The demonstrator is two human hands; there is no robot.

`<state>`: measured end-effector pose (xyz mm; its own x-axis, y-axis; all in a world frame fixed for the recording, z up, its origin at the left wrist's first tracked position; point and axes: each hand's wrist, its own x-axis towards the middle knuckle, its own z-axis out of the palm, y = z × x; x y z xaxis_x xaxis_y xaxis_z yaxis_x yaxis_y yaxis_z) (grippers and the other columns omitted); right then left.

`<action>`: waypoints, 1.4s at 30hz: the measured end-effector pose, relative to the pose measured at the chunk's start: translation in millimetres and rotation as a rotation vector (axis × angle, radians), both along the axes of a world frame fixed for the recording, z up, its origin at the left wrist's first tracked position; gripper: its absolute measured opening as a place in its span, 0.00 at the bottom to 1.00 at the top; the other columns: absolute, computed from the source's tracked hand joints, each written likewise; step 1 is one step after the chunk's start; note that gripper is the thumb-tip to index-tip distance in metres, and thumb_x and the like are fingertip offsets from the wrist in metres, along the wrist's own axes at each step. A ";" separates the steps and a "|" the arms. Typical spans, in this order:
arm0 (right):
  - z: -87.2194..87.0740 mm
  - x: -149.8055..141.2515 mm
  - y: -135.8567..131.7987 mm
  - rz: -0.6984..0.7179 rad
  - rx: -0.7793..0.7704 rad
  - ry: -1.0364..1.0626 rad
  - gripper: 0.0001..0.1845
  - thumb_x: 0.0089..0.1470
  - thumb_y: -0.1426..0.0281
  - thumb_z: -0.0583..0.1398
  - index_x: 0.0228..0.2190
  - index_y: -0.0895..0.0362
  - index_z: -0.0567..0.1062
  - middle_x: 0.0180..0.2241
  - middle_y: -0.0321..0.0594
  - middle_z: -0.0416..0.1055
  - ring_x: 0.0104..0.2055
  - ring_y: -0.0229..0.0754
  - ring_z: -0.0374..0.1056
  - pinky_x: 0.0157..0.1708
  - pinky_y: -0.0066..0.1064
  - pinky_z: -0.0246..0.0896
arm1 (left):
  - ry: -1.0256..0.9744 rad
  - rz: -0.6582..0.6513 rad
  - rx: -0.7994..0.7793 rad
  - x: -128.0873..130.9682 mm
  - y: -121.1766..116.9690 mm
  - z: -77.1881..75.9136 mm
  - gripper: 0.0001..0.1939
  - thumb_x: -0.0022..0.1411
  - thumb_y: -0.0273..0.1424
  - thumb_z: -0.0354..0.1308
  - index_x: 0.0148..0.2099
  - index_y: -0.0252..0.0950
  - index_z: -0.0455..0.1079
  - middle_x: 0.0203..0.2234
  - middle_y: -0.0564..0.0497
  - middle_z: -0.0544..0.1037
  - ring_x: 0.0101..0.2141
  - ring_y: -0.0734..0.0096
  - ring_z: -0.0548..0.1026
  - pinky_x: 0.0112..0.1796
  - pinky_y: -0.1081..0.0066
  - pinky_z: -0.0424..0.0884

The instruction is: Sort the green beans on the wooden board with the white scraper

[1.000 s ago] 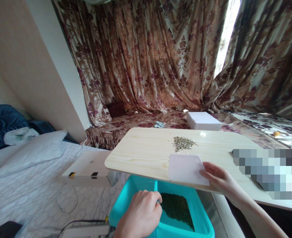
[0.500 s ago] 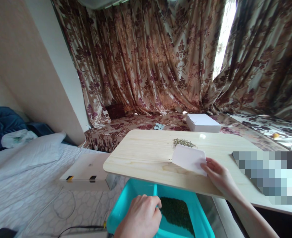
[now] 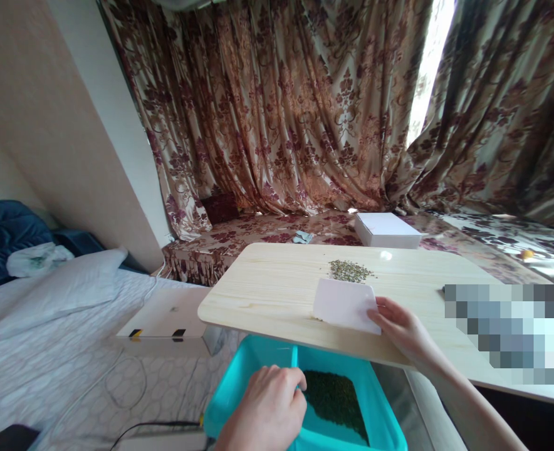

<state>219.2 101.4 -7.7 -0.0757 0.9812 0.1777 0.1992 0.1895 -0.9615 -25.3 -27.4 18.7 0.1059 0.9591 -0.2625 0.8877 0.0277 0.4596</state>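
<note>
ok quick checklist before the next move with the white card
1. Flat white rectangular card held by right hand: ok, gripped at its right edge.
2. Card resting on the pale wood-grain table: cannot tell.
3. Small greenish-brown grains on the table gathered: not ok, a few lie apart.
4. Turquoise plastic two-compartment bin below the table's near edge: ok.
5. Left hand gripping the bin's divider: cannot tell, contact hidden.

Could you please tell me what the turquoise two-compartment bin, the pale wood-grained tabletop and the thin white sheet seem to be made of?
Turquoise two-compartment bin: probably smooth plastic, from its even colour and moulded-looking walls.
Pale wood-grained tabletop: perhaps glossy laminate, given its bright reflection.
Thin white sheet: smooth; its plain surface could be plastic or card.
</note>
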 end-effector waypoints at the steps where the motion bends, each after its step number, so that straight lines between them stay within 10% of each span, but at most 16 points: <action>1: 0.7 0.8 -2.6 0.039 -0.017 0.000 0.27 0.35 0.45 0.65 0.29 0.55 0.77 0.29 0.44 0.80 0.32 0.49 0.74 0.33 0.37 0.70 | -0.003 0.001 0.002 -0.2 -0.2 0.4 0.20 0.61 0.28 0.42 0.48 0.41 0.73 0.43 0.48 0.77 0.47 0.59 0.71 0.50 0.62 0.63; 5: 6.3 6.9 -10.3 0.170 -0.085 0.000 0.25 0.38 0.48 0.66 0.30 0.57 0.77 0.31 0.43 0.79 0.33 0.47 0.73 0.32 0.34 0.68 | -0.015 0.001 0.012 -0.5 -0.4 1.2 0.20 0.61 0.29 0.42 0.48 0.41 0.73 0.43 0.48 0.77 0.47 0.59 0.71 0.50 0.62 0.63; 12: 5.6 19.1 3.2 -0.203 -0.030 0.118 0.26 0.31 0.51 0.68 0.29 0.56 0.76 0.29 0.45 0.79 0.32 0.49 0.74 0.26 0.33 0.67 | -0.008 -0.001 0.008 0.5 0.0 0.3 0.20 0.61 0.28 0.42 0.47 0.41 0.73 0.43 0.48 0.77 0.47 0.58 0.71 0.50 0.61 0.63; 20: -5.8 15.4 17.0 -0.254 -0.018 0.049 0.17 0.36 0.58 0.63 0.29 0.54 0.72 0.31 0.45 0.80 0.37 0.52 0.76 0.31 0.35 0.69 | -0.006 -0.004 0.009 -0.8 1.0 -0.2 0.20 0.61 0.29 0.42 0.48 0.41 0.73 0.43 0.48 0.77 0.47 0.58 0.71 0.50 0.61 0.63; 35: 2.4 6.7 -5.2 0.213 -0.068 -0.016 0.21 0.40 0.53 0.66 0.29 0.57 0.76 0.29 0.42 0.79 0.32 0.46 0.73 0.30 0.32 0.68 | 0.002 0.008 0.009 -5.7 0.6 0.5 0.20 0.61 0.28 0.42 0.47 0.41 0.73 0.43 0.49 0.77 0.47 0.59 0.70 0.50 0.62 0.63; 42: -0.2 49.1 0.9 -0.317 -0.004 0.128 0.23 0.33 0.55 0.68 0.31 0.57 0.78 0.30 0.44 0.79 0.29 0.46 0.73 0.24 0.31 0.67 | 0.021 -0.031 -0.016 10.6 -2.3 -1.8 0.20 0.60 0.29 0.42 0.48 0.42 0.73 0.42 0.48 0.76 0.47 0.58 0.70 0.50 0.61 0.62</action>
<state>268.3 102.3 -8.0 0.2556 0.9532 0.1617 0.1250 0.1333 -0.9832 -14.6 -29.7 16.9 0.1300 0.9511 -0.2802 0.8975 0.0072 0.4409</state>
